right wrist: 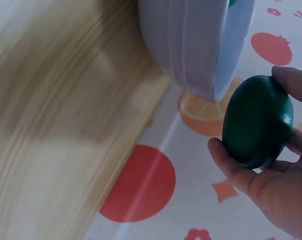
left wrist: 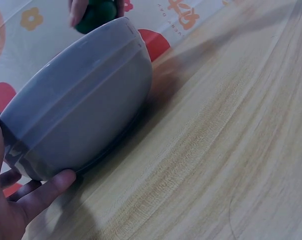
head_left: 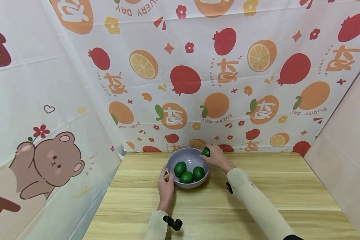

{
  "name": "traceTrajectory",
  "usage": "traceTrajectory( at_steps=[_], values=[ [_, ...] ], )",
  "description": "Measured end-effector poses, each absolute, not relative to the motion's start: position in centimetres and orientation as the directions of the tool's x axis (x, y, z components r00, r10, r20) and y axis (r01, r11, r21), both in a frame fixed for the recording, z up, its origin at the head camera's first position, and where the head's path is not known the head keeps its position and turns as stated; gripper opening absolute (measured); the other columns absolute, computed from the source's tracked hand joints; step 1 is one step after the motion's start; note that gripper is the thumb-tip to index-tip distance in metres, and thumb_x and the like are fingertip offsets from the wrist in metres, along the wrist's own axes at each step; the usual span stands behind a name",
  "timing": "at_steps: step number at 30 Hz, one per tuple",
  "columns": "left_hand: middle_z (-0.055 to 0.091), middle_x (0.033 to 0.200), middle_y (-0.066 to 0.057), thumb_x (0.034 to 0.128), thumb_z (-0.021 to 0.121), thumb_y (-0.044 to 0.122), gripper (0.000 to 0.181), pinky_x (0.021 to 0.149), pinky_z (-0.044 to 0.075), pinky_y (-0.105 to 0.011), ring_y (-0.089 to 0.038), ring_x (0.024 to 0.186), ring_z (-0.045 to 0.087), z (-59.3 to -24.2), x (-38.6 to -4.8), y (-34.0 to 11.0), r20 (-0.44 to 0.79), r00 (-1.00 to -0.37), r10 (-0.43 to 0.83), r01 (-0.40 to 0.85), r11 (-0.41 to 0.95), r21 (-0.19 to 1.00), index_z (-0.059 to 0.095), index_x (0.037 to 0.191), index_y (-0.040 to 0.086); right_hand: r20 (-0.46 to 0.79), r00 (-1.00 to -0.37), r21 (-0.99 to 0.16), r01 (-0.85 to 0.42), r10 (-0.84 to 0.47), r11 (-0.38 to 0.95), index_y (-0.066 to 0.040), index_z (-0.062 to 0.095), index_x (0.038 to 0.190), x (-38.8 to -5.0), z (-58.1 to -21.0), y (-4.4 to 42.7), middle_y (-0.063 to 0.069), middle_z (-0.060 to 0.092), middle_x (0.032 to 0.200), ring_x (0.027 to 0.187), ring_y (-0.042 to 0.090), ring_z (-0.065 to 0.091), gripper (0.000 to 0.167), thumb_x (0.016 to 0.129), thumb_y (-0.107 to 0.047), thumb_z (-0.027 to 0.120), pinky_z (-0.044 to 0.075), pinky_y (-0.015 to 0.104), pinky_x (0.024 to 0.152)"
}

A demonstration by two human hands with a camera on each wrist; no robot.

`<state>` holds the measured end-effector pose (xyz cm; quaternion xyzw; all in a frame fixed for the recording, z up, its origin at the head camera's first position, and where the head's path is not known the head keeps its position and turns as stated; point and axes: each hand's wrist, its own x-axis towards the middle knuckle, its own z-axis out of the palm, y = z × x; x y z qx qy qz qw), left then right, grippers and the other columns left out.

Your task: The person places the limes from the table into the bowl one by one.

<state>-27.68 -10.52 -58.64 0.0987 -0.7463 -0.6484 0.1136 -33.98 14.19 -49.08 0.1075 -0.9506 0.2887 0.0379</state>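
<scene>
A grey-lavender bowl (head_left: 188, 185) stands at the back of the wooden table, with three dark green limes (head_left: 180, 169) in its near half. My left hand (head_left: 166, 186) grips the bowl's left side. In the left wrist view the left fingers (left wrist: 45, 195) reach round the lower wall of the bowl (left wrist: 85, 95). At the bowl's far right rim, my right hand (head_left: 217, 156) holds another lime (head_left: 206, 152) between thumb and fingers. The right wrist view shows this smooth oval lime (right wrist: 258, 121) raised beside the rim, apart from the bowl (right wrist: 191, 45).
Behind the table (head_left: 258, 186) hangs a fruit-print cloth (head_left: 156, 93), close to the bowl's far side. A cloth with a bear print (head_left: 54, 160) hangs on the left, and a pale wall (head_left: 345, 143) bounds the right. Each wrist carries a small black strap.
</scene>
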Motion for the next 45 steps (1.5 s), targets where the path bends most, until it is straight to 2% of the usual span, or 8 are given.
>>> traceTrajectory(
  at_steps=[7, 13, 18, 23, 32, 39, 43, 45],
  values=[
    [0.056, 0.14, -0.022, 0.0995, 0.051, 0.017, 0.056, 0.052, 0.057, -0.031, -0.023, 0.085, 0.067, -58.5, -27.6, -10.6, 0.039, -0.954, -0.296, -0.004, 0.144, 0.99, 0.045, 0.154, 0.031, 0.117, -0.975, -0.554, -0.224, -0.191, 0.802, -0.004, 0.06, 0.133, -34.4, -49.4, 12.2, 0.017, 0.06, 0.127, 0.106, 0.027, 0.057, 0.051, 0.093, -0.034, 0.072, 0.055, 0.041, 0.087],
    [0.055, 0.142, -0.022, 0.0996, 0.05, 0.016, 0.056, 0.055, 0.058, -0.029, -0.029, 0.101, 0.068, -58.4, -27.6, -10.6, 0.036, -0.956, -0.292, -0.003, 0.134, 0.991, 0.045, 0.154, 0.031, 0.095, -0.969, -0.559, -0.241, -0.228, 0.793, -0.008, 0.058, 0.137, -34.4, -49.6, 10.5, 0.018, 0.054, 0.139, 0.115, 0.03, 0.055, 0.05, 0.096, -0.035, 0.069, 0.054, 0.046, 0.095],
    [0.056, 0.139, -0.022, 0.1012, 0.051, 0.016, 0.054, 0.056, 0.059, -0.034, -0.03, 0.088, 0.069, -58.5, -27.4, -10.7, 0.053, -0.959, -0.28, 0.014, 0.139, 0.99, 0.046, 0.153, 0.03, 0.1, -0.96, -0.531, -0.274, -0.262, 0.802, -0.009, 0.056, 0.14, -34.4, -50.2, 9.2, 0.019, 0.052, 0.143, 0.121, 0.032, 0.054, 0.052, 0.097, -0.036, 0.068, 0.052, 0.048, 0.099],
    [0.058, 0.137, -0.025, 0.1029, 0.051, 0.017, 0.051, 0.057, 0.06, -0.037, -0.035, 0.091, 0.068, -58.6, -27.4, -10.7, 0.081, -0.958, -0.276, 0.048, 0.124, 0.991, 0.047, 0.152, 0.028, 0.125, -0.953, -0.532, -0.3, -0.277, 0.792, -0.008, 0.056, 0.139, -34.5, -50.6, 8.3, 0.022, 0.051, 0.146, 0.126, 0.035, 0.053, 0.05, 0.097, -0.032, 0.067, 0.05, 0.051, 0.103],
    [0.058, 0.136, -0.022, 0.1017, 0.051, 0.015, 0.053, 0.056, 0.059, -0.036, -0.019, 0.074, 0.063, -58.6, -27.3, -10.7, 0.049, -0.959, -0.28, 0.017, 0.115, 0.993, 0.046, 0.153, 0.028, 0.084, -0.954, -0.514, -0.288, -0.286, 0.808, -0.009, 0.055, 0.142, -34.5, -51.4, 7.6, 0.019, 0.049, 0.149, 0.131, 0.035, 0.052, 0.051, 0.099, -0.033, 0.065, 0.048, 0.051, 0.107],
    [0.054, 0.138, -0.029, 0.1016, 0.051, 0.011, 0.055, 0.056, 0.059, -0.043, -0.026, 0.074, 0.063, -57.3, -26.9, -10.8, 0.037, -0.965, -0.258, 0.015, 0.088, 0.996, 0.043, 0.155, 0.019, 0.079, -0.949, -0.499, -0.302, -0.304, 0.812, -0.006, 0.056, 0.14, -34.7, -52.0, 7.4, 0.02, 0.049, 0.151, 0.142, 0.038, 0.045, 0.05, 0.098, -0.032, 0.066, 0.039, 0.054, 0.117],
    [0.055, 0.136, -0.03, 0.1011, 0.051, 0.008, 0.055, 0.059, 0.06, -0.051, -0.031, 0.075, 0.065, -55.4, -25.9, -10.7, 0.038, -0.971, -0.238, 0.017, 0.091, 0.996, 0.043, 0.155, 0.014, 0.054, -0.952, -0.501, -0.287, -0.301, 0.817, -0.006, 0.057, 0.139, -34.6, -52.3, 7.3, 0.02, 0.049, 0.15, 0.14, 0.039, 0.045, 0.049, 0.098, -0.032, 0.066, 0.041, 0.054, 0.116],
    [0.055, 0.137, -0.029, 0.1014, 0.051, 0.01, 0.054, 0.057, 0.06, -0.047, -0.031, 0.077, 0.066, -55.5, -26.0, -10.5, 0.051, -0.967, -0.248, 0.026, 0.101, 0.995, 0.044, 0.155, 0.016, 0.047, -0.954, -0.512, -0.277, -0.295, 0.813, -0.006, 0.057, 0.139, -34.7, -52.3, 7.2, 0.02, 0.049, 0.15, 0.139, 0.039, 0.046, 0.049, 0.098, -0.032, 0.066, 0.043, 0.053, 0.114]
  ],
)
